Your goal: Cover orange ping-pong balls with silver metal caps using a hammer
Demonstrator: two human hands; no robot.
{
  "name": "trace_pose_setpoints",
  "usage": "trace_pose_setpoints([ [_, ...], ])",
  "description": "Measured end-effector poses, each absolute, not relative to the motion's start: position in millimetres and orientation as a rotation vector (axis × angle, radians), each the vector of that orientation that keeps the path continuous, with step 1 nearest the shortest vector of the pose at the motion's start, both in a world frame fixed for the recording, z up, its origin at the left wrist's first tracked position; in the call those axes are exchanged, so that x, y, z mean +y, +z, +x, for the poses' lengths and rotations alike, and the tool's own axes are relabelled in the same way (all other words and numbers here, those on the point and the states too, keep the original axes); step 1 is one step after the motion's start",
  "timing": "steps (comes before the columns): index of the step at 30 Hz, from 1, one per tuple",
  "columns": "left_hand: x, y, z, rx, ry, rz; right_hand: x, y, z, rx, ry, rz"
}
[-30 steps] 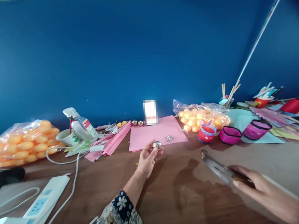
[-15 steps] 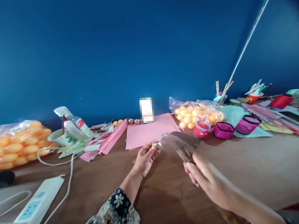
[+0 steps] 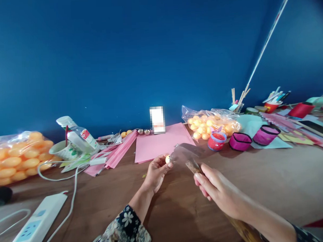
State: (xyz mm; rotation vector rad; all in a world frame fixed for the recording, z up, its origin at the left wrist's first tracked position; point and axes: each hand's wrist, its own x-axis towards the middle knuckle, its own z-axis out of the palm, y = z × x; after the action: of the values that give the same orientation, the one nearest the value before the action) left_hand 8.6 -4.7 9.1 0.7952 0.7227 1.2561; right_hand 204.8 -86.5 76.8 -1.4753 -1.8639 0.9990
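Observation:
My left hand [image 3: 157, 173] pinches a small ball [image 3: 168, 159] between thumb and fingertips. Its visible side is pale yellow, with a silvery part at the right. In my right hand [image 3: 211, 181] is a tool with a long brown wooden handle [image 3: 193, 166], whose lower end shows below the wrist. The tool's dark head [image 3: 188, 150] is smeared and see-through, so its kind cannot be made out; it lies close to the ball. Pink paper sheets [image 3: 158, 144] lie just beyond both hands. Two silver balls [image 3: 143, 131] rest behind the paper.
To the left are a bag of orange balls [image 3: 21, 155], a cup [image 3: 61, 150], a plastic bottle [image 3: 82, 135] and a power strip [image 3: 40, 222] with white cables. Another ball bag [image 3: 204, 124], a red cup [image 3: 217, 141] and purple bands [image 3: 240, 141] stand to the right.
The ball in my left hand shows its pale yellow side instead of a silvery one. My right hand with the tool has shifted slightly left, nearer the ball.

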Motion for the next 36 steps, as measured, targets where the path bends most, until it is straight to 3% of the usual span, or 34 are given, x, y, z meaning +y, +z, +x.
trace_pose_setpoints([
  [36,-2,13,10,0.718,1.295,0.631,-78,69,187,-1.793,1.039,-1.423],
])
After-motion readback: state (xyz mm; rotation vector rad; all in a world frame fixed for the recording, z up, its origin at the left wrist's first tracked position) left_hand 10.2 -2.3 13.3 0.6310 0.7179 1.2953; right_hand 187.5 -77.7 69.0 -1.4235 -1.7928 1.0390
